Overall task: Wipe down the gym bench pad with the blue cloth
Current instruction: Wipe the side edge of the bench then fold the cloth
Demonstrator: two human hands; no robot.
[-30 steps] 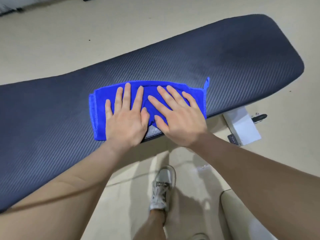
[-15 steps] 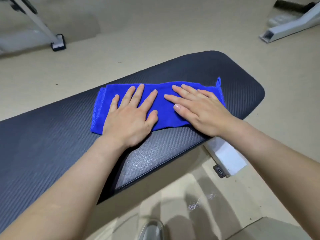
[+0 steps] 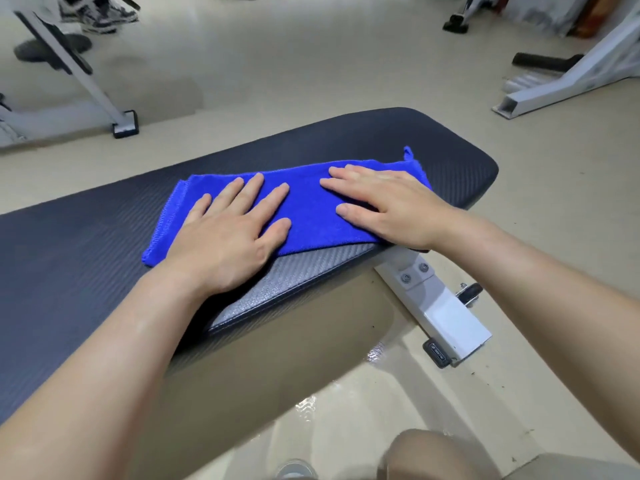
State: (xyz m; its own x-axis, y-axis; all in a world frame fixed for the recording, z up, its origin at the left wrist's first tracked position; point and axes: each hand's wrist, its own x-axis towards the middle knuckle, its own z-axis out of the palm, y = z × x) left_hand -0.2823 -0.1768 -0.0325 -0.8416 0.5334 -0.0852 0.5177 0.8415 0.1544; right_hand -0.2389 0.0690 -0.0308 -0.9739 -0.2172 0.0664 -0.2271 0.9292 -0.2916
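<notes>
The dark textured bench pad (image 3: 86, 244) runs from the lower left to a rounded end at the right. A folded blue cloth (image 3: 311, 216) lies flat on it near that right end, with its small loop at the far right corner. My left hand (image 3: 228, 237) presses flat on the cloth's left half, fingers spread, the heel of the palm on the bare pad. On the cloth's right half my right hand (image 3: 391, 206) lies flat, fingers pointing left. Neither hand grips the cloth.
A white steel bench support (image 3: 446, 313) with bolts sticks out under the pad's right end. White machine legs stand at the back left (image 3: 86, 81) and back right (image 3: 554, 88). Another person's shoes (image 3: 97, 12) are at the top left. My knee (image 3: 433, 455) is at the bottom.
Both hands and the cloth have slid along the pad toward its right end, away from the near edge. The hands have spread farther apart. The view has tilted up.
</notes>
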